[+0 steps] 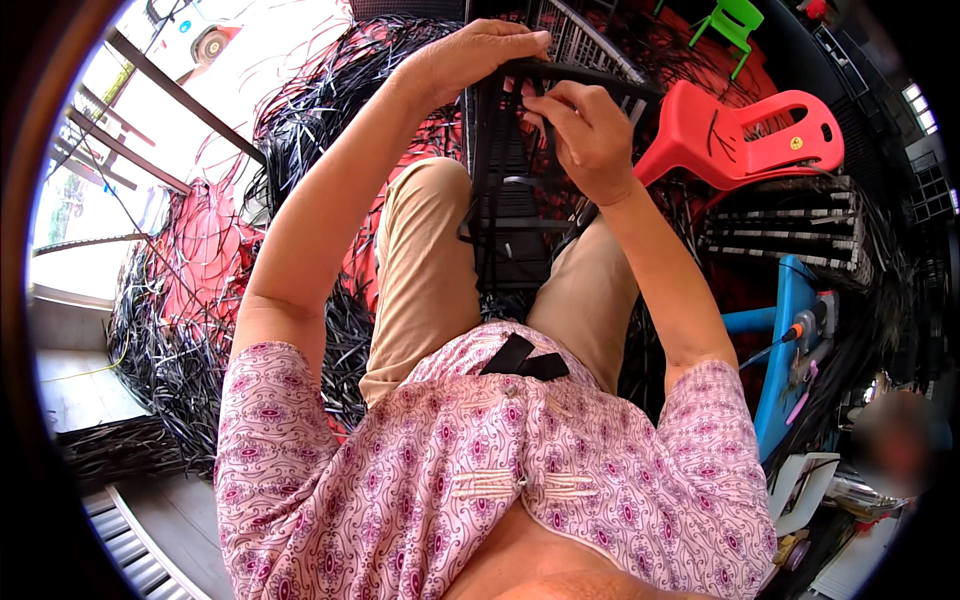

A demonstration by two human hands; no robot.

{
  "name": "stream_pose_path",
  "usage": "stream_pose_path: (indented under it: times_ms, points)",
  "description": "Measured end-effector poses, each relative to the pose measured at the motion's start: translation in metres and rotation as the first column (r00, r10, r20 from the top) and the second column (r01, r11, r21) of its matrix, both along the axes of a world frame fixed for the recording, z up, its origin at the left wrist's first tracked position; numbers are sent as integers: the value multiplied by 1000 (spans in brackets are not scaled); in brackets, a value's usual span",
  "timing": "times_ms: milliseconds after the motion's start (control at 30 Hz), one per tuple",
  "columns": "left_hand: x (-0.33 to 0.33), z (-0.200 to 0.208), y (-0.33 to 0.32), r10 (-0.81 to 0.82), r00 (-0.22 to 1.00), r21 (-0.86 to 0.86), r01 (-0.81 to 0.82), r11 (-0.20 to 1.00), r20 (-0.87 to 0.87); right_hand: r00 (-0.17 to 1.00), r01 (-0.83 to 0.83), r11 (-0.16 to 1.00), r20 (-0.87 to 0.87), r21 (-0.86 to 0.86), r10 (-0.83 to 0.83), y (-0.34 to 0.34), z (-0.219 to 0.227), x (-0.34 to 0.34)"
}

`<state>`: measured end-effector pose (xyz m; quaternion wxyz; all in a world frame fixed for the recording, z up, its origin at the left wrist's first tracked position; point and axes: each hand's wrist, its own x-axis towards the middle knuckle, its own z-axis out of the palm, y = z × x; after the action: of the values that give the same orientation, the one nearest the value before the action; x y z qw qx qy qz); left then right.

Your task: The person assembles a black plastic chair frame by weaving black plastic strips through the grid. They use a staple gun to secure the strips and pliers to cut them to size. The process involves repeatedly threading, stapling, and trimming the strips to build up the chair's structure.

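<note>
A black frame (513,222) with crossing strips stands upright between my knees. My left hand (478,55) lies over its upper left corner, fingers stretched to the right; the undersides of these fingers are hidden. Just right of it, my right hand (590,135) is closed in a pinch at the frame's upper part. Its fingertips are on a thin black strip (517,100), and the strip's far end is lost among the dark weave.
Tangled black strips (335,90) cover the red floor (200,265) on the left. To the right are a red plastic chair (700,130), a striped woven piece (785,228) and a blue stand (783,360) with tools. A small green chair (735,22) stands farther back.
</note>
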<state>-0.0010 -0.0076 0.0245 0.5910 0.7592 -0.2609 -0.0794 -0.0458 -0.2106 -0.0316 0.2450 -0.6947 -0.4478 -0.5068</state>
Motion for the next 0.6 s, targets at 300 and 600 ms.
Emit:
stream_pose_path:
  times_ms: [300, 600]
  points:
    - [-15, -2, -11, 42, 936, -285, -149, 947, -350, 833, 38, 996, -548, -82, -77, -1, 69, 37]
    - [-16, -9, -17, 182, 904, -326, -318, 890, -386, 446, -135, 989, -895, -60, 7, 2, 74, 88]
